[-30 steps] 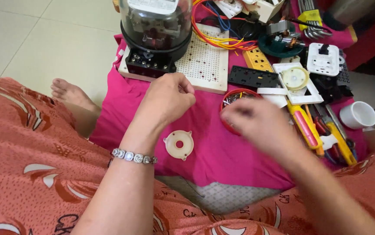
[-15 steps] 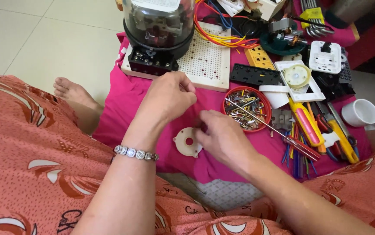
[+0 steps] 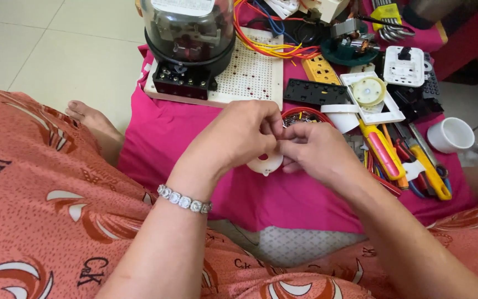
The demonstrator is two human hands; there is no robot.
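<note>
Your right hand (image 3: 319, 152) has come back from the red bowl (image 3: 300, 115) of small parts and now meets your left hand (image 3: 239, 138) fingertip to fingertip, both pinched shut over the white round plastic disc (image 3: 265, 164) lying on the pink cloth (image 3: 183, 138). Whatever you're pinching is too small to tell. The screwdrivers (image 3: 386, 158) lie untouched beside you.

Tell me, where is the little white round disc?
In the head view, the white disc lies on the pink cloth, mid-frame, partly hidden under the left hand and right hand.
</note>
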